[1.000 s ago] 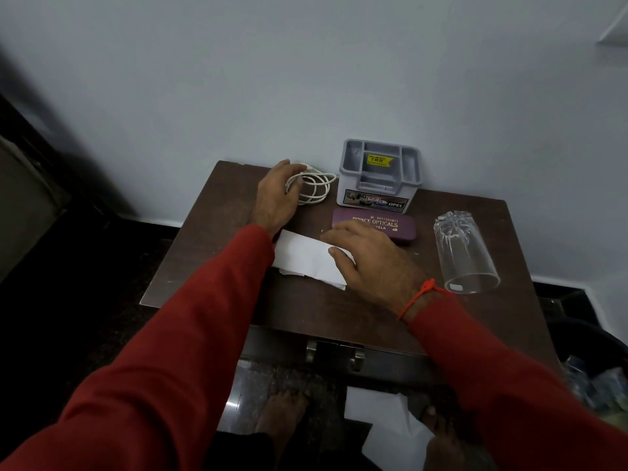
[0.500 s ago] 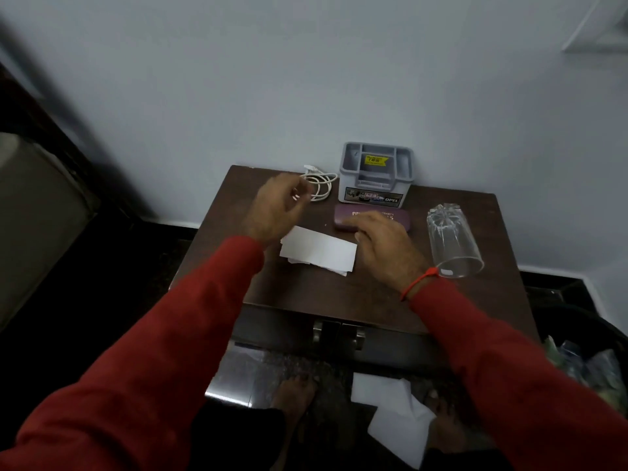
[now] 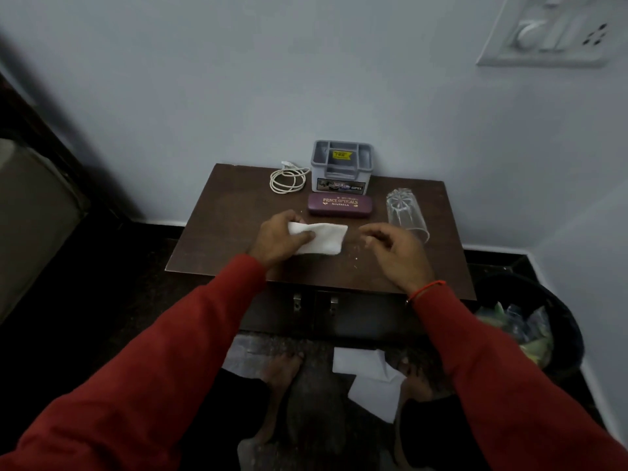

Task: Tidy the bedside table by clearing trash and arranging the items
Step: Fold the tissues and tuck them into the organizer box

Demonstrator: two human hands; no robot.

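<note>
On the dark brown bedside table point(image 3: 217, 239) my left hand point(image 3: 277, 237) grips the left end of a folded white tissue point(image 3: 323, 237) that lies at the table's middle. My right hand point(image 3: 396, 248) hovers just right of the tissue, fingers loosely curled and apart, holding nothing. Behind them lies a maroon spectacle case point(image 3: 341, 205). A grey organiser box point(image 3: 341, 166) stands against the wall, with a coiled white cable point(image 3: 287, 180) to its left. A clear glass point(image 3: 404, 212) stands upside down at the right.
White papers point(image 3: 370, 379) lie on the floor between my bare feet, in front of the table's drawers point(image 3: 316, 305). A black bin point(image 3: 530, 321) with trash stands at the right. A dark frame runs along the left wall. A switchboard point(image 3: 550, 28) is mounted high right.
My left hand left the cable and took hold of the tissue's left end. My right hand came off the spectacle case and drew back to the right. The view pulled back from the table.
</note>
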